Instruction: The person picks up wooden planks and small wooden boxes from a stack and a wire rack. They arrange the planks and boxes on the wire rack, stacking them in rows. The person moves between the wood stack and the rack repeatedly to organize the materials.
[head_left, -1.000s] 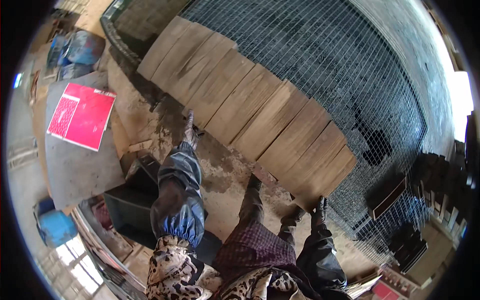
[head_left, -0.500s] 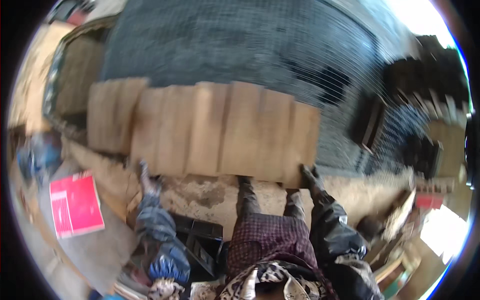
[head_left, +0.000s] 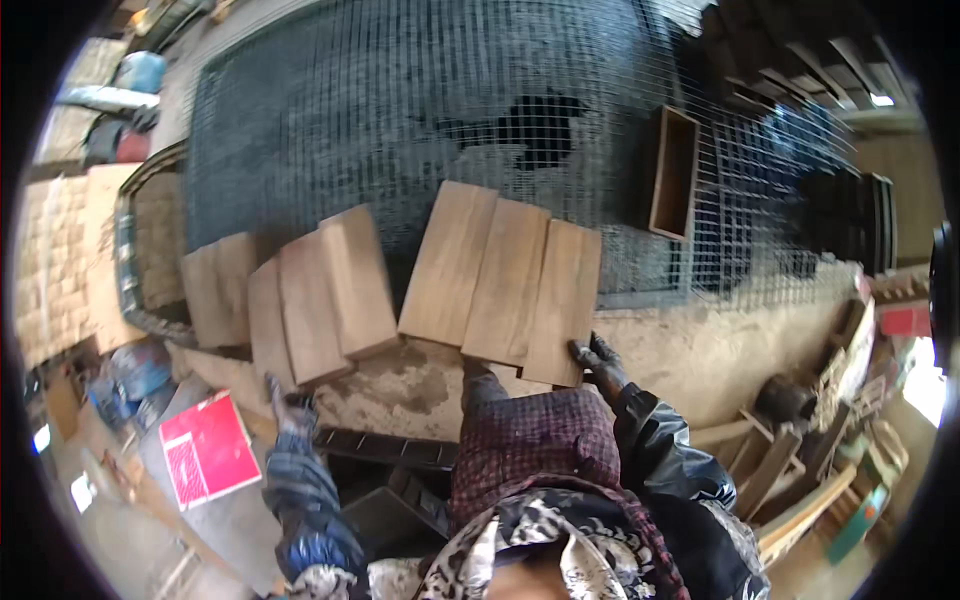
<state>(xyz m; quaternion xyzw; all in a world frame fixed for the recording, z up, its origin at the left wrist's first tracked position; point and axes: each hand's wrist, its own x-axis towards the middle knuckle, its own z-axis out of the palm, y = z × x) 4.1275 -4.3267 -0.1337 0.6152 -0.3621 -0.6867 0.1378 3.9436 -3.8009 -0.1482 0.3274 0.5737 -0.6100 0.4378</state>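
Note:
Several flat brown wooden pieces, like boards or shallow upturned boxes, lie over the near edge of the dark wire mesh (head_left: 350,110). They form a left group (head_left: 325,300) and a right group (head_left: 505,280) with a gap between. My left hand (head_left: 292,408), dark and smudged, is just below the near end of the left group, a finger stretched forward. At the near corner of the rightmost wooden piece (head_left: 563,300) is my right hand (head_left: 603,365), fingers apart and close against it. Neither hand is wrapped around a piece.
An open wooden box (head_left: 675,175) stands on the mesh at right, near stacked dark wooden pieces (head_left: 800,55). A black crate (head_left: 400,500) is by my legs. A red and white packet (head_left: 210,450) lies at left. Scrap wood (head_left: 800,470) is at lower right.
The joined row of wooden pieces between my hands has split into separate, tilted groups. My hands have come away from gripping its ends. The view has shifted, showing more at right.

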